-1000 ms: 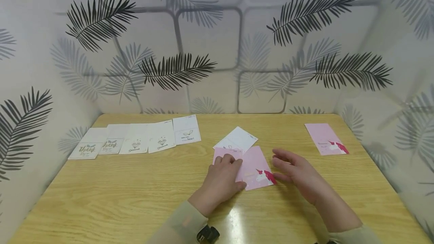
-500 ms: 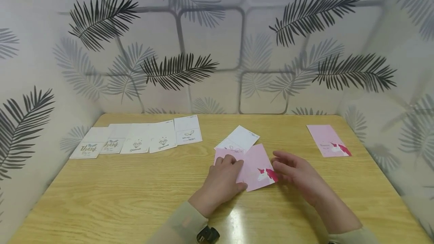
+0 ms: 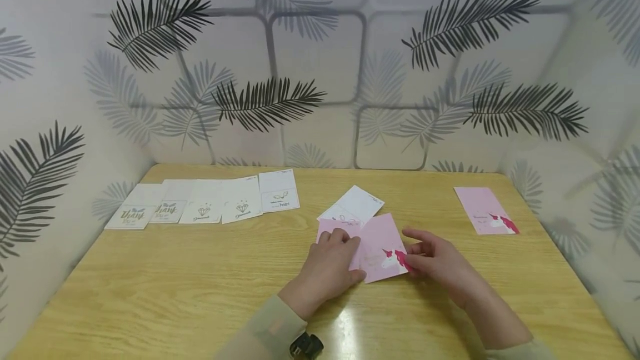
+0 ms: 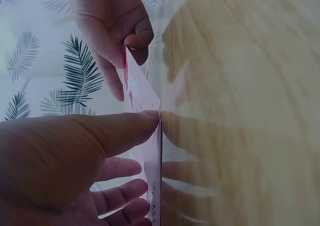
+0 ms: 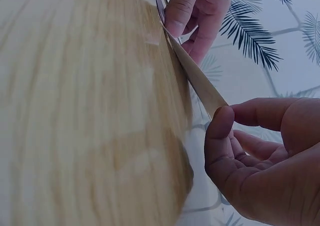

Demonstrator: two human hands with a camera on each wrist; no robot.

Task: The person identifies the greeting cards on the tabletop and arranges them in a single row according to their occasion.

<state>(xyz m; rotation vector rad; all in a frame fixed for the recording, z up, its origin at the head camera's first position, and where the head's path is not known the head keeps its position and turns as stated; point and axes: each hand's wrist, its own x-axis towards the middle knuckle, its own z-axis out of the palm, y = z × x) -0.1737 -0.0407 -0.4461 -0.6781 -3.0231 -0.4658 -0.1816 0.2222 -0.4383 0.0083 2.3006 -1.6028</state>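
In the head view, my left hand (image 3: 331,263) presses on pink card with its thumb (image 4: 125,131) at the near edge. To its right, a pink unicorn card (image 3: 377,251) slopes up off the table. My right hand (image 3: 442,260) pinches that raised edge between thumb and fingers, as the right wrist view shows on the card's pale underside (image 5: 200,86). Whether the pink under my left hand is the same card or a second one, I cannot tell. A white card (image 3: 357,204) lies just behind, its near corner under the pink.
On the wooden table (image 3: 200,288), several white cards stand in a row at back left, among them a "thank you" card (image 3: 131,216) and a "heart" card (image 3: 279,190). Another pink unicorn card (image 3: 485,210) lies at back right. A leaf-patterned backdrop (image 3: 320,71) rises behind.
My right hand has closed from loose fingers beside the unicorn card to a pinch on its right edge, which is now raised. The left hand stays in place.
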